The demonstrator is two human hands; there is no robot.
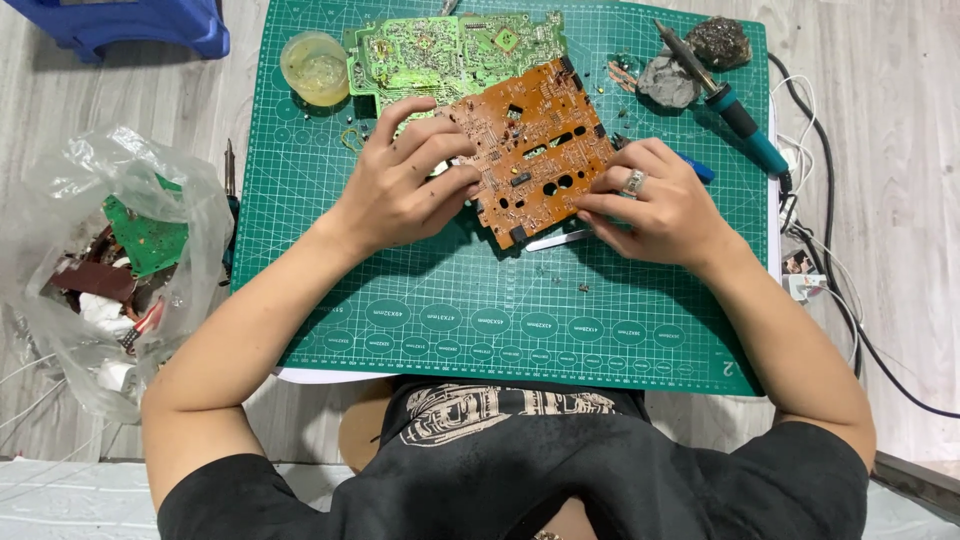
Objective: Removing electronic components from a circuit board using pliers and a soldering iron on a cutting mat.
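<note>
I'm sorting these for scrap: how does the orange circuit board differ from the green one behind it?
The orange circuit board is held at its edges by both the left hand and right hand; the green circuit board lies untouched. Orange overlaps green and sits skewed; green lies squarer. Both rest over the cutting mat.

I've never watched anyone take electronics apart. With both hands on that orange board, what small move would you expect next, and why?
Probably the right hand lets go and reaches for the soldering iron. Both hands grip the orange circuit board at its edges over the green mat, the left hand steadying it, and the iron lies unused just beyond the right hand. That is only a guess.
</note>
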